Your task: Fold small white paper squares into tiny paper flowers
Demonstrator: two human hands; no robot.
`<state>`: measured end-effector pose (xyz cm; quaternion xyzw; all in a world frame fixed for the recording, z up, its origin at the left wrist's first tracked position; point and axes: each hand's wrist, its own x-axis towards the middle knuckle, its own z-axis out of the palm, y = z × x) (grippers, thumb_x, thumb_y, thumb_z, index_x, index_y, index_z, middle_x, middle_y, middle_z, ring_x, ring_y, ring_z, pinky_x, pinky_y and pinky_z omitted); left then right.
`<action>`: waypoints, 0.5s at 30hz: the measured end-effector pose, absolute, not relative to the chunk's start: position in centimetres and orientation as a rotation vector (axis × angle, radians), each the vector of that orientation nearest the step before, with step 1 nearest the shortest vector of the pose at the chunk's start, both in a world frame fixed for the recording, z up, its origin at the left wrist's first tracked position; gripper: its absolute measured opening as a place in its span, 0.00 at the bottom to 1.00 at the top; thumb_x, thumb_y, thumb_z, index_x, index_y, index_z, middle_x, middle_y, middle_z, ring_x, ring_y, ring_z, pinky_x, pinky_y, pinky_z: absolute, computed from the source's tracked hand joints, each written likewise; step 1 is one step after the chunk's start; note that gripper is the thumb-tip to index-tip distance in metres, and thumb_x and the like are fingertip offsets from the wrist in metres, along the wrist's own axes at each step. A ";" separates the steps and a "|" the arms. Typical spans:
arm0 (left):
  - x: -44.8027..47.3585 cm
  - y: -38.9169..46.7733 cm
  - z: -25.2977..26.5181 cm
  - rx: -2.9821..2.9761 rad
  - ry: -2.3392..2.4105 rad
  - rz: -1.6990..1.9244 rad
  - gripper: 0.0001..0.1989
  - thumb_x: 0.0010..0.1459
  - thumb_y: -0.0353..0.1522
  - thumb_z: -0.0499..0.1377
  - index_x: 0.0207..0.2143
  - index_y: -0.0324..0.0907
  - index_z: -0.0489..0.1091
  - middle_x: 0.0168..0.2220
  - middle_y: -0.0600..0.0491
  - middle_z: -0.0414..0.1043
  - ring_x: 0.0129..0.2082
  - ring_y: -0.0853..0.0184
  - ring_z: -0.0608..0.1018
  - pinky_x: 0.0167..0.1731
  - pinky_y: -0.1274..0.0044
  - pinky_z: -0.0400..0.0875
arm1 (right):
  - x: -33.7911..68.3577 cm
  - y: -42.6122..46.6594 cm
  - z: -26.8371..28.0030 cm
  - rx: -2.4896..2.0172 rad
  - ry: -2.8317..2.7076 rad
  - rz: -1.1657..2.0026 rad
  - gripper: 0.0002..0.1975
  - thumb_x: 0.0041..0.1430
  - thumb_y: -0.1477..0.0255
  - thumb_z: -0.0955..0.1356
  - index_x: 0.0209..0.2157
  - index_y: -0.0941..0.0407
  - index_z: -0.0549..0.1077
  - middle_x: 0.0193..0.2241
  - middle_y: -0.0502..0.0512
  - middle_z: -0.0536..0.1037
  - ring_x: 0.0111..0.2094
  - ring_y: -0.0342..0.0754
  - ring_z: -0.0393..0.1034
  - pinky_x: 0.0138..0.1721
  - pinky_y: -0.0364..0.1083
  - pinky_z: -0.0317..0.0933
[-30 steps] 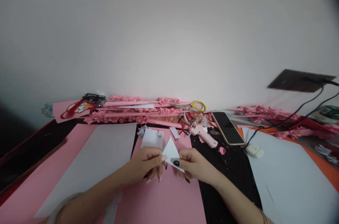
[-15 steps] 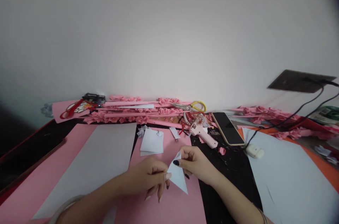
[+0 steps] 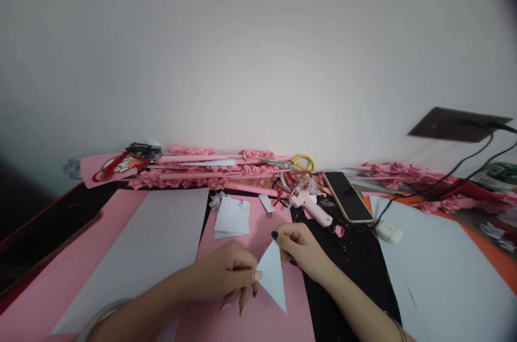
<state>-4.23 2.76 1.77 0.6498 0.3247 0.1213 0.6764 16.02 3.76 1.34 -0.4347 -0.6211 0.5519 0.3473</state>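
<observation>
A small white piece of paper [image 3: 272, 276], folded into a triangle, is held up between my two hands over the pink sheet [image 3: 242, 326]. My left hand [image 3: 231, 277] pinches its left corner between thumb and forefinger, the other fingers hanging loosely below. At the top corner, my right hand [image 3: 301, 250] pinches the paper with thumb and fingertips. The third corner points down towards me, free. Just beyond my hands lies a small stack of white paper squares [image 3: 232, 216], with folded white bits on and beside it.
Beyond are a pink glue gun [image 3: 311, 206], yellow-handled scissors [image 3: 302, 162], a phone [image 3: 349, 197] and pink paper flowers [image 3: 258, 169] along the wall. Large white sheets [image 3: 141, 256] lie left and right. A white case [image 3: 389, 231] sits near black cables [image 3: 452, 172].
My right thumb has moved up to the paper's top corner. The paper now shows as a flatter, clearer triangle, its lower corner hanging further down. My left hand keeps its pinch.
</observation>
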 end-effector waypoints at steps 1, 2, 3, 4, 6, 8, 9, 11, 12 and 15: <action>-4.2 2.7 1.8 1.459 0.732 0.273 0.17 0.58 0.36 0.52 0.18 0.39 0.64 0.14 0.57 0.68 0.09 0.78 0.61 0.11 0.85 0.51 | 16.0 3.7 1.4 -1.131 -1.622 1.406 0.23 0.58 0.61 0.62 0.13 0.57 0.60 0.09 0.45 0.62 0.12 0.37 0.49 0.16 0.39 0.43; -4.2 2.7 1.9 1.454 0.733 0.270 0.17 0.58 0.36 0.52 0.18 0.39 0.64 0.15 0.57 0.68 0.09 0.78 0.61 0.11 0.85 0.51 | 16.0 3.7 1.4 -1.137 -1.628 1.383 0.24 0.59 0.61 0.62 0.12 0.57 0.59 0.08 0.45 0.61 0.11 0.37 0.49 0.16 0.39 0.43; -4.2 2.7 1.9 1.449 0.733 0.266 0.16 0.58 0.36 0.52 0.19 0.39 0.64 0.15 0.57 0.68 0.09 0.78 0.61 0.11 0.85 0.51 | 16.0 3.7 1.5 -1.149 -1.627 1.366 0.25 0.60 0.61 0.61 0.12 0.57 0.59 0.07 0.45 0.61 0.11 0.36 0.48 0.16 0.39 0.42; -4.2 2.7 2.0 1.446 0.731 0.266 0.16 0.57 0.36 0.52 0.19 0.39 0.65 0.15 0.57 0.68 0.09 0.78 0.61 0.11 0.85 0.51 | 15.9 3.7 1.5 -1.164 -1.619 1.353 0.26 0.60 0.61 0.60 0.11 0.57 0.59 0.07 0.45 0.60 0.11 0.36 0.48 0.15 0.39 0.42; -4.2 2.8 1.9 1.444 0.736 0.277 0.16 0.57 0.37 0.52 0.20 0.38 0.65 0.16 0.57 0.69 0.09 0.78 0.61 0.11 0.85 0.51 | 15.8 3.8 1.7 -1.189 -1.586 1.346 0.26 0.60 0.59 0.59 0.12 0.57 0.60 0.08 0.46 0.61 0.10 0.37 0.49 0.15 0.39 0.43; -4.1 2.9 1.6 1.435 0.767 0.322 0.16 0.57 0.37 0.52 0.21 0.38 0.66 0.16 0.57 0.69 0.09 0.78 0.62 0.10 0.85 0.51 | 15.6 3.9 1.7 -1.190 -1.527 1.369 0.24 0.60 0.57 0.59 0.16 0.58 0.63 0.10 0.46 0.63 0.11 0.37 0.49 0.14 0.39 0.42; -4.1 3.0 1.5 1.427 0.792 0.361 0.16 0.57 0.38 0.52 0.22 0.37 0.66 0.16 0.56 0.69 0.08 0.79 0.61 0.10 0.85 0.50 | 15.5 4.0 1.7 -1.179 -1.498 1.390 0.22 0.58 0.56 0.61 0.19 0.58 0.65 0.11 0.45 0.63 0.11 0.36 0.49 0.14 0.38 0.42; -4.1 3.2 1.1 1.412 0.842 0.439 0.15 0.58 0.38 0.52 0.23 0.37 0.66 0.16 0.56 0.70 0.08 0.79 0.61 0.09 0.85 0.50 | 15.4 4.1 1.5 -1.157 -1.468 1.452 0.17 0.53 0.57 0.66 0.26 0.58 0.66 0.11 0.42 0.62 0.11 0.36 0.48 0.13 0.37 0.42; -4.1 3.3 0.9 1.408 0.859 0.468 0.15 0.58 0.39 0.52 0.24 0.38 0.65 0.16 0.57 0.70 0.08 0.79 0.61 0.09 0.86 0.50 | 15.3 4.1 1.4 -1.157 -1.465 1.487 0.17 0.51 0.58 0.67 0.28 0.58 0.66 0.11 0.41 0.61 0.10 0.36 0.48 0.12 0.37 0.42; -4.0 3.5 0.6 1.382 0.846 0.508 0.16 0.58 0.40 0.51 0.24 0.38 0.65 0.17 0.56 0.70 0.08 0.79 0.64 0.09 0.86 0.52 | 15.3 4.0 1.1 -1.153 -1.462 1.573 0.17 0.49 0.59 0.69 0.30 0.59 0.67 0.12 0.40 0.61 0.09 0.35 0.49 0.11 0.37 0.42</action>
